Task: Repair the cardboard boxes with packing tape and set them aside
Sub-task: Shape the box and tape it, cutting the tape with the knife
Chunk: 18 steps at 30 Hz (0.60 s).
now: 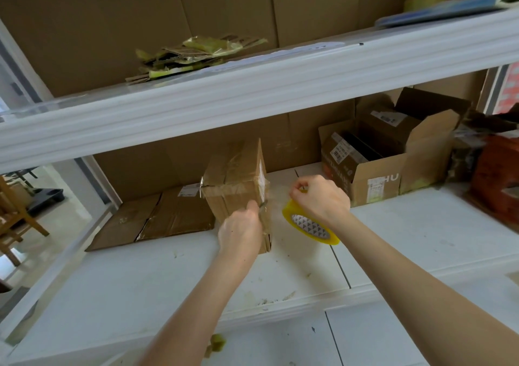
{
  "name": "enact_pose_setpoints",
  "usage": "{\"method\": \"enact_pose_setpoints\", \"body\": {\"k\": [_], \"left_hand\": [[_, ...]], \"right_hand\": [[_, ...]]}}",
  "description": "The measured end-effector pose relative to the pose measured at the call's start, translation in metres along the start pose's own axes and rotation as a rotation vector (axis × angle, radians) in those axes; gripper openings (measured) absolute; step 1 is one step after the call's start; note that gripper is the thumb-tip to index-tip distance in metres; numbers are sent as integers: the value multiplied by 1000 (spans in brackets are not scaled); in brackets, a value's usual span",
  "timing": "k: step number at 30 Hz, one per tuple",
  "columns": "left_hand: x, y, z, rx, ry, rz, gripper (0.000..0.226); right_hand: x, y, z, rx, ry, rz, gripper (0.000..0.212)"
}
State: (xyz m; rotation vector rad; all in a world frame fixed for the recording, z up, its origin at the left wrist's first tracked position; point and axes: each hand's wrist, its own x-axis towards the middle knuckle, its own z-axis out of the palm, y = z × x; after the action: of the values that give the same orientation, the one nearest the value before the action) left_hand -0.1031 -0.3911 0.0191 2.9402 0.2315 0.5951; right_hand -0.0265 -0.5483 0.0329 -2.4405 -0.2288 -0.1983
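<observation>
A small brown cardboard box (238, 177) stands tilted on the white shelf (393, 242), with clear tape across its top and right edge. My left hand (240, 231) presses against its near right edge, thumb on a strip of tape. My right hand (320, 197) grips a yellow roll of packing tape (309, 226) just right of the box. A short clear strip runs from the roll to the box corner.
A flattened cardboard box (157, 219) lies left of the small box. Open cardboard boxes (376, 157) stand at the back right. Torn cardboard and tape scraps (191, 54) sit on the upper shelf (252, 90). A reddish object (497, 174) is at the far right.
</observation>
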Motion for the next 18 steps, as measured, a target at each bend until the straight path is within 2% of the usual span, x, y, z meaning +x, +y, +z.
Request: {"method": "enact_pose_setpoints", "body": {"k": [5, 10, 13, 16, 18], "left_hand": [[-15, 8, 34, -93, -80, 70, 21], [-9, 31, 70, -102, -243, 93, 31], [-1, 35, 78, -93, -231, 107, 36], [-3, 25, 78, -72, -176, 120, 30], [-10, 17, 80, -29, -203, 140, 27]], "right_hand": [[7, 28, 1, 112, 81, 141, 16], [8, 52, -2, 236, 99, 141, 10], [11, 54, 1, 136, 90, 127, 11], [15, 57, 3, 57, 99, 116, 10], [17, 56, 4, 32, 99, 115, 9]]}}
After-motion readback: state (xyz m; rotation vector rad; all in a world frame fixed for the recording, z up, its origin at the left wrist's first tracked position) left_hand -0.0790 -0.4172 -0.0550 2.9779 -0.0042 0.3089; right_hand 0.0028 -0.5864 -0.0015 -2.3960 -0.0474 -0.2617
